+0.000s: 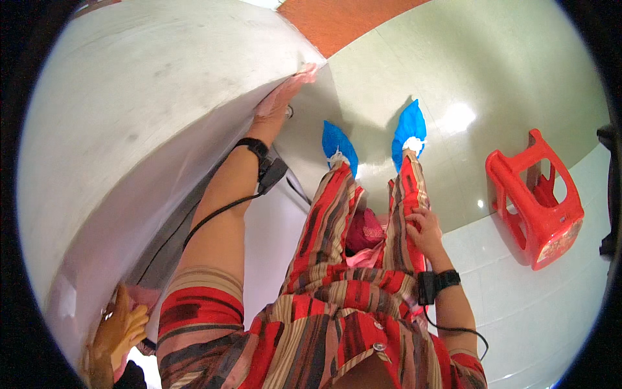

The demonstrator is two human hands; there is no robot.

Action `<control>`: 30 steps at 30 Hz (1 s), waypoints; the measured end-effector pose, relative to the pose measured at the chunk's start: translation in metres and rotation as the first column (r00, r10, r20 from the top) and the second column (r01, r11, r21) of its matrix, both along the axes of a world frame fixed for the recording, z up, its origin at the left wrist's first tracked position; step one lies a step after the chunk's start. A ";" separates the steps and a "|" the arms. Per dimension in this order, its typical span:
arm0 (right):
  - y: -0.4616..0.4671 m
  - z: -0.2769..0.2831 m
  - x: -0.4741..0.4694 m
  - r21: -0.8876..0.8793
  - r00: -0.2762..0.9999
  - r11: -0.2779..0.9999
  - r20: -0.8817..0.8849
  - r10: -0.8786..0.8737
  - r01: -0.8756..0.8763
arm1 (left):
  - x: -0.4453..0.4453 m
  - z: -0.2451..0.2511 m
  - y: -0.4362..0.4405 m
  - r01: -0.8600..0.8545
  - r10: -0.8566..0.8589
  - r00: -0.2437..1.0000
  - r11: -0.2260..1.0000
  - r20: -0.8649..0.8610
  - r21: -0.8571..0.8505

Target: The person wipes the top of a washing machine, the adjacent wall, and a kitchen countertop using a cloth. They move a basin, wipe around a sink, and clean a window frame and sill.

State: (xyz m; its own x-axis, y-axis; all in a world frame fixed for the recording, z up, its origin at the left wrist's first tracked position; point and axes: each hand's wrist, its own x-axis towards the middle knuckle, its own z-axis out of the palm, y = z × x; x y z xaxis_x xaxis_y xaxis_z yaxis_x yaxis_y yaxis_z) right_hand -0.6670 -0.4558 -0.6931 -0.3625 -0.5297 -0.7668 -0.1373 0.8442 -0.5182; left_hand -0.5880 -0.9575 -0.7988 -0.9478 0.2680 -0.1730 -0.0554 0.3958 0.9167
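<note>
My left hand (pixel 284 97) reaches forward along the edge of a large pale panel (pixel 160 87), with pink cloth (pixel 307 73) at its fingertips; the blur leaves the grip unclear. My right hand (pixel 424 231) rests on my striped trouser leg (pixel 413 189), near the knee, fingers loosely bent and holding nothing. Both wrists carry black straps with small cabled devices. Between my legs a dark pink cloth item (pixel 367 231) shows in part. Blue shoe covers (pixel 409 126) are on my feet.
A red plastic stool (pixel 539 199) lies on its side on the floor at the right. At the lower left are another person's hands (pixel 121 321), beside the panel. An orange-red floor area (pixel 335 24) lies ahead. A dark cable hangs near my left arm.
</note>
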 end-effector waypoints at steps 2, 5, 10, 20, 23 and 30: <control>-0.006 0.000 0.002 0.009 0.999 0.999 0.011 -0.052 0.052 | 0.018 -0.027 -0.009 0.051 -0.029 0.989 0.987 0.146 -0.149; -0.011 0.002 0.001 0.057 0.998 0.996 0.007 -0.064 0.063 | 0.072 -0.023 -0.020 0.390 -0.121 0.914 0.529 0.389 -0.753; -0.014 0.000 -0.003 0.018 0.993 0.993 -0.024 -0.114 0.115 | 0.151 0.028 -0.025 0.554 0.040 0.806 0.297 0.590 -0.777; -0.016 -0.004 -0.005 0.014 0.993 0.995 -0.069 -0.095 0.097 | 0.084 -0.090 0.012 0.452 0.024 0.881 0.259 0.473 -0.854; -0.016 -0.004 -0.006 0.028 0.990 0.994 -0.104 -0.101 0.104 | 0.042 -0.152 0.017 0.440 -0.036 0.896 0.199 0.442 -0.876; -0.024 -0.004 -0.003 0.077 0.983 0.989 -0.142 -0.115 0.127 | 0.001 -0.267 0.011 0.508 -0.124 0.853 -0.027 0.507 -0.861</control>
